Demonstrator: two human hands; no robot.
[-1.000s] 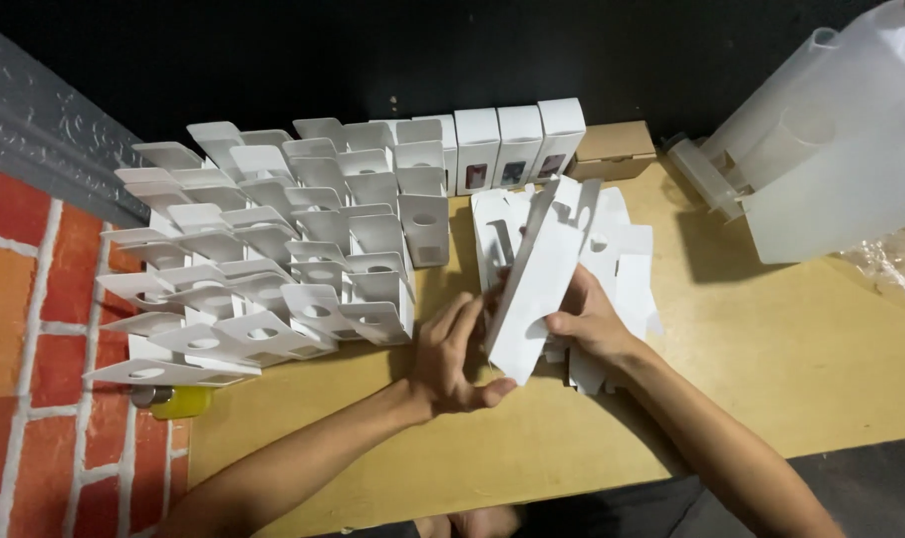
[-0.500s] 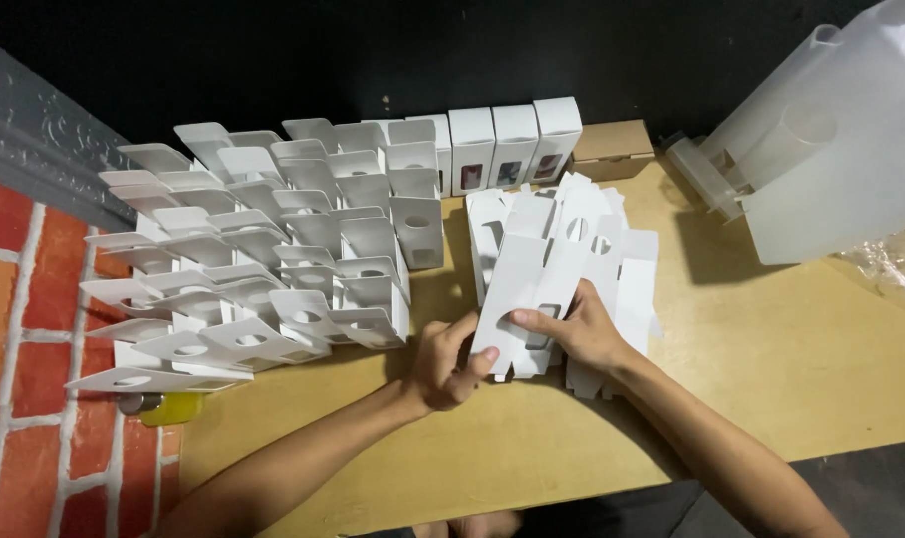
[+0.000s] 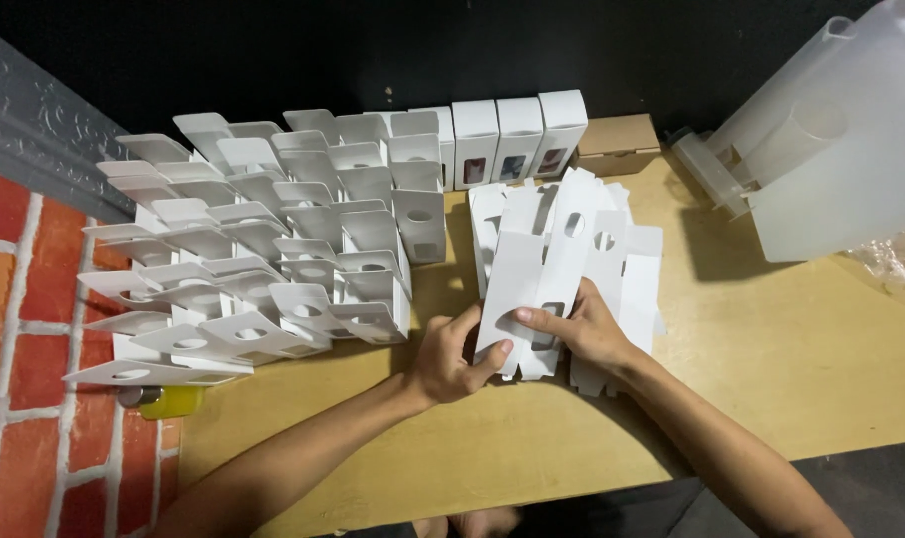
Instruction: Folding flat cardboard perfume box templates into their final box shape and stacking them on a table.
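My left hand [image 3: 452, 356] and my right hand [image 3: 584, 329] both grip one flat white cardboard box blank [image 3: 517, 284], with a cutout window, at its lower end. The blank lies on top of a loose pile of similar flat white blanks [image 3: 622, 269] on the wooden table [image 3: 771, 349]. To the left stands a block of several assembled white boxes with open top flaps [image 3: 263, 249].
Three closed white boxes with windows [image 3: 517, 139] stand at the back against the black wall, beside a brown cardboard box [image 3: 620, 144]. Translucent plastic sheeting [image 3: 831, 149] rises at right. A yellow object [image 3: 173, 401] lies at the table's left edge by a brick wall [image 3: 24, 349].
The blank was tilted up on edge between my hands; now it is flattened onto the pile, with both hands gripping its lower end.
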